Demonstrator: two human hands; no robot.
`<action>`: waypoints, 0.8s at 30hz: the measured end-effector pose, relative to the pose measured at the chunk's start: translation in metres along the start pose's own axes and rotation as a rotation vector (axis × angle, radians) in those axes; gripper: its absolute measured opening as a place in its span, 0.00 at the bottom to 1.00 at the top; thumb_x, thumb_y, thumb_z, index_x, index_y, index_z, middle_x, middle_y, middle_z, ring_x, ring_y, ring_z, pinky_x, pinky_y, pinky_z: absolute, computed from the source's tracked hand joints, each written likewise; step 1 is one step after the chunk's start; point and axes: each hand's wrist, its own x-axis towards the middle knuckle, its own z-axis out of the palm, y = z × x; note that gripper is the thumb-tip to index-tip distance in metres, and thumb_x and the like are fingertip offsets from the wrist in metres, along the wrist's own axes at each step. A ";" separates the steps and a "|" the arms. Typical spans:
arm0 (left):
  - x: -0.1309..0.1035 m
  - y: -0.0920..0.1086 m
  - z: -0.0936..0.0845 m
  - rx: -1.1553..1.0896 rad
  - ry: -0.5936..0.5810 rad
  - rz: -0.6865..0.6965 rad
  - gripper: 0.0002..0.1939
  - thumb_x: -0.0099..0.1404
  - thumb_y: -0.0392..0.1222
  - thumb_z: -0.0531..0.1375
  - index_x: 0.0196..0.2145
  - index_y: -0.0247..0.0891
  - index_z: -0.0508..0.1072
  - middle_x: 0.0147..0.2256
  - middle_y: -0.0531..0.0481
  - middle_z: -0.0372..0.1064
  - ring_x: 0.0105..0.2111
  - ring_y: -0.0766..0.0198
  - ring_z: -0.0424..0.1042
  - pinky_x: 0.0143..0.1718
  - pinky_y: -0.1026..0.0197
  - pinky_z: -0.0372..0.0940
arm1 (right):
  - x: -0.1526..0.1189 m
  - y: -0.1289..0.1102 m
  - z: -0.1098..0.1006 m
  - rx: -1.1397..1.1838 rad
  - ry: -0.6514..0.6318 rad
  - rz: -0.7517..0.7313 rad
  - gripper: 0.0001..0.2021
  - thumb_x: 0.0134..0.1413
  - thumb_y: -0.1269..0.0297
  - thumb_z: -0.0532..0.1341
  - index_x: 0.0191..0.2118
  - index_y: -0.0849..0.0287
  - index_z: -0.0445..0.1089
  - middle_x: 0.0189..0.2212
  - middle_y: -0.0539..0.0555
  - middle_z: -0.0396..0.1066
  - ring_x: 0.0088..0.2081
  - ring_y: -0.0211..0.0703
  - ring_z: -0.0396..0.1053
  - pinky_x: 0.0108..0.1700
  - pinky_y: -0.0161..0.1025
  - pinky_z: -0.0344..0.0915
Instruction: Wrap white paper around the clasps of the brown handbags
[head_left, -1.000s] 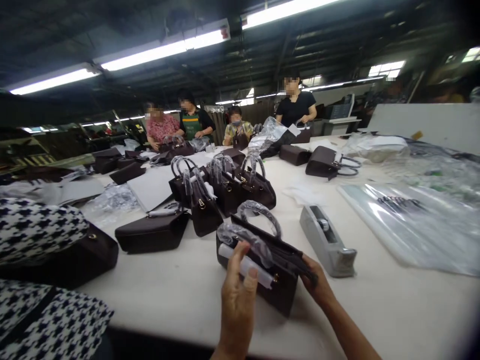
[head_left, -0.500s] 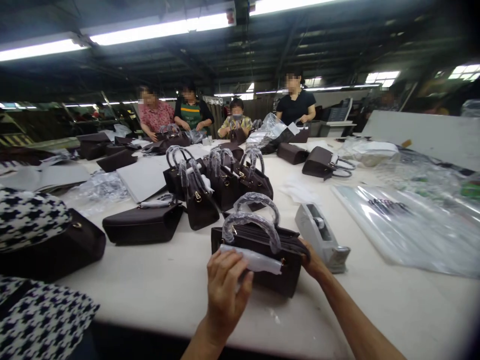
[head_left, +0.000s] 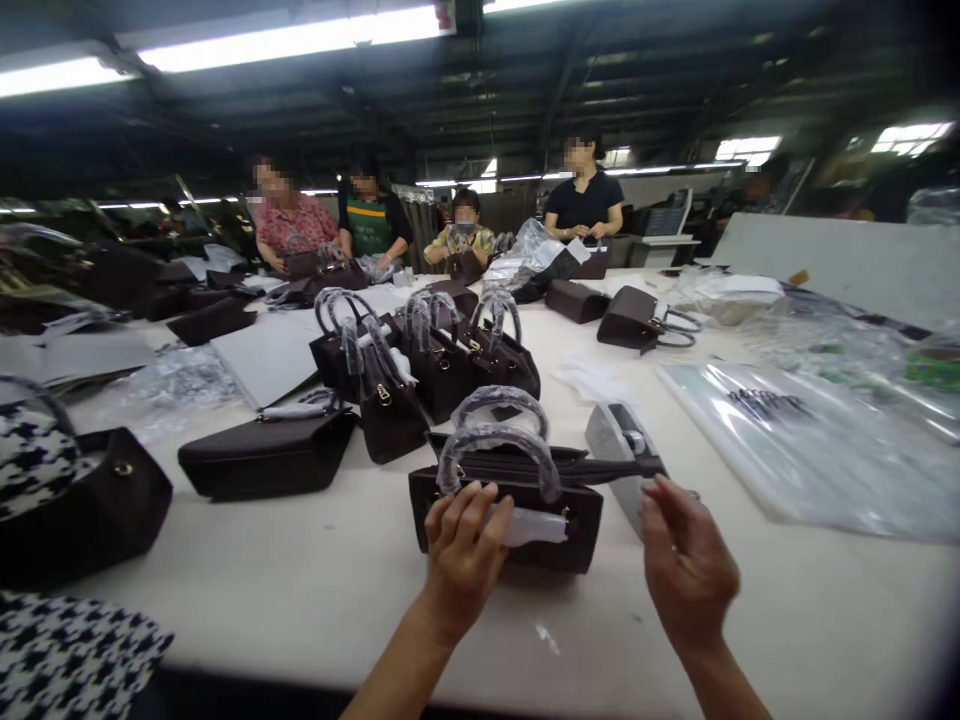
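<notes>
A dark brown handbag (head_left: 517, 555) stands upright on the table before me, its two arched handles (head_left: 499, 445) wrapped in clear plastic. My left hand (head_left: 466, 540) grips its front, fingers curled at a white wrapping (head_left: 536, 527) around the metal fitting. From the bag's top a flat dark strap (head_left: 619, 468) reaches out to the right, and my right hand (head_left: 690, 560) pinches its end. Just behind that strap is a grey tape dispenser (head_left: 611, 435), partly covered by it. The bag's inside is hidden from me.
Several similar handbags (head_left: 394, 410) stand behind, and one lies on its side (head_left: 266, 455) to the left. Clear plastic bags (head_left: 750, 430) spread over the right side. A person in houndstooth sleeves is at the left edge, near another bag (head_left: 112, 500). Several co-workers (head_left: 581, 205) are across the table.
My right hand has come from behind the bag's right side out to the right, drawing the dark strap outward. My left hand stays on the bag's front. The view has shifted slightly.
</notes>
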 end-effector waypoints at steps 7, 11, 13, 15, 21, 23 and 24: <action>-0.023 -0.037 -0.013 -0.023 0.057 -0.198 0.21 0.56 0.35 0.59 0.48 0.40 0.62 0.53 0.40 0.53 0.54 0.49 0.54 0.50 0.45 0.59 | -0.010 -0.021 0.023 -0.171 -0.315 -0.659 0.21 0.49 0.70 0.62 0.50 0.47 0.63 0.42 0.53 0.68 0.44 0.46 0.65 0.53 0.52 0.56; -0.016 -0.054 -0.013 -0.178 -0.025 -0.244 0.18 0.58 0.34 0.56 0.47 0.40 0.63 0.48 0.43 0.60 0.53 0.53 0.56 0.51 0.47 0.59 | 0.006 -0.005 0.043 -0.105 -0.290 -0.608 0.21 0.48 0.71 0.62 0.49 0.47 0.64 0.39 0.53 0.68 0.42 0.46 0.65 0.49 0.51 0.60; -0.011 -0.057 -0.013 -0.196 -0.029 -0.262 0.16 0.58 0.34 0.57 0.45 0.40 0.65 0.46 0.44 0.63 0.52 0.54 0.57 0.51 0.46 0.59 | 0.015 -0.003 0.047 -0.055 -0.304 -0.586 0.20 0.48 0.70 0.62 0.49 0.48 0.65 0.39 0.53 0.68 0.42 0.46 0.64 0.47 0.49 0.63; -0.007 -0.058 -0.012 -0.208 -0.019 -0.284 0.15 0.59 0.35 0.56 0.45 0.40 0.66 0.44 0.44 0.64 0.50 0.54 0.58 0.50 0.47 0.60 | 0.022 -0.005 0.049 -0.019 -0.312 -0.570 0.19 0.49 0.68 0.62 0.48 0.49 0.65 0.39 0.54 0.68 0.42 0.47 0.64 0.45 0.47 0.65; -0.002 -0.059 -0.009 -0.229 0.007 -0.301 0.14 0.58 0.36 0.57 0.44 0.38 0.67 0.43 0.45 0.65 0.50 0.55 0.59 0.50 0.48 0.60 | 0.029 -0.008 0.051 0.007 -0.330 -0.552 0.18 0.49 0.68 0.62 0.48 0.50 0.66 0.39 0.54 0.67 0.42 0.47 0.64 0.45 0.47 0.66; -0.001 -0.060 -0.009 -0.231 0.005 -0.305 0.14 0.58 0.36 0.57 0.44 0.38 0.67 0.43 0.45 0.65 0.50 0.56 0.59 0.51 0.49 0.60 | 0.029 -0.008 0.053 0.009 -0.328 -0.552 0.19 0.48 0.69 0.62 0.49 0.50 0.66 0.39 0.54 0.67 0.42 0.47 0.64 0.45 0.47 0.66; -0.001 -0.060 -0.008 -0.231 0.003 -0.308 0.14 0.58 0.36 0.57 0.44 0.38 0.67 0.43 0.45 0.65 0.50 0.56 0.59 0.51 0.49 0.60 | 0.029 -0.007 0.053 0.010 -0.325 -0.555 0.20 0.48 0.69 0.62 0.49 0.50 0.66 0.39 0.54 0.67 0.42 0.47 0.64 0.45 0.47 0.66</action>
